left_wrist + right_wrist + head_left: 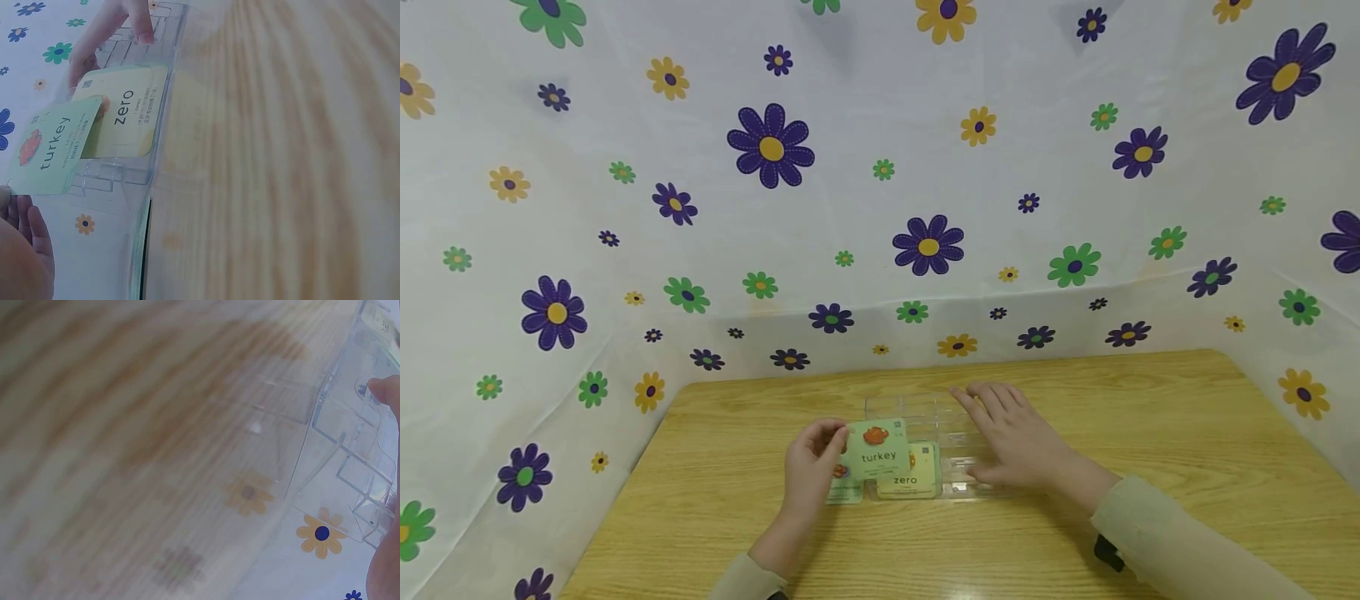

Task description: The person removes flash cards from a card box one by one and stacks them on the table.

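Note:
My left hand [808, 467] pinches the left edge of a green "turkey" flash card [887, 442], tilted over the clear plastic organizer [957, 490]. A pale yellow "zero" card [917, 482] lies in the organizer's front-left part, partly covered by the turkey card in the head view. Beside the organizer on the left, another green card [847, 494] shows below the left hand, its upper part hidden. My right hand [1018, 437] rests over the organizer's right side, fingers stretched toward the back and thumb [382, 387] near the front.
Clear dividers [344, 440] split the organizer into several compartments. It stands on a wood-grain table [737, 450]. Behind and at both sides of the table hangs a white cloth [850, 208] printed with flowers.

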Demonstrator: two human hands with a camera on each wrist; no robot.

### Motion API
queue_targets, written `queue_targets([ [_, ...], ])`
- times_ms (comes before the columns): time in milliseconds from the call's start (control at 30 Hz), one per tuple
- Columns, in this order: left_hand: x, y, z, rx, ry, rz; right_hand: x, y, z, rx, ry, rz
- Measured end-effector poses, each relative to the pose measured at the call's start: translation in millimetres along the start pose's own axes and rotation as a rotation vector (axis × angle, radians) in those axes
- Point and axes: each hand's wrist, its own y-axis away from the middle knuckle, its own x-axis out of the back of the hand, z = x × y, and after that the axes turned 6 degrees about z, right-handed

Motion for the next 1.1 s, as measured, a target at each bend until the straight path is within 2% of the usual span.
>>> queue_targets([
  [200,3.0,-2.5,3.7,0.007,-0.023,0.017,-1,-0.1,1,0.006,0.007,0.004],
  [367,5.4,-4.4,5.5,0.007,-0.005,0.023,0,-0.7,2,0.005,0.009,0.01],
  [1100,22.2,-4.9,10.2,0.078,0.002,0.048,-2,0.5,1,-0.007,0.002,-0.016],
])
